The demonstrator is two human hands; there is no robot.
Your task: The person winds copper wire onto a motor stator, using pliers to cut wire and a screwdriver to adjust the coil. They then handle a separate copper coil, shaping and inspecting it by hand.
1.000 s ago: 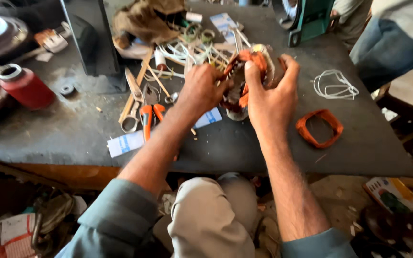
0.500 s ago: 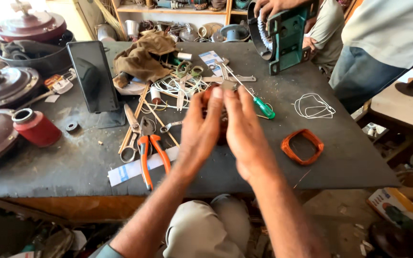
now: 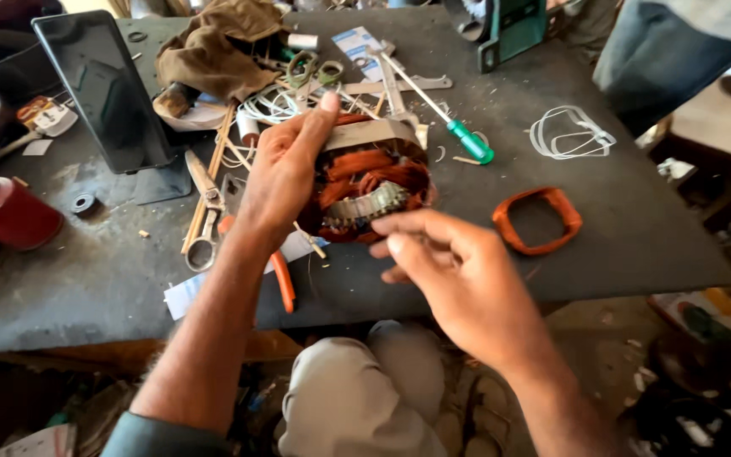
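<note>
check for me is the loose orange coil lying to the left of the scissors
No, the loose orange coil lies on the dark table far right of the scissors.

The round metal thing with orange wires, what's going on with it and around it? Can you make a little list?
Held thing: motor stator with orange copper windings
Left hand: grips its left side
Right hand: fingertips at its lower front edge
Right of it: loose orange coil, white wire loop
Behind: green-handled screwdriver
Left: scissors, red can
</note>
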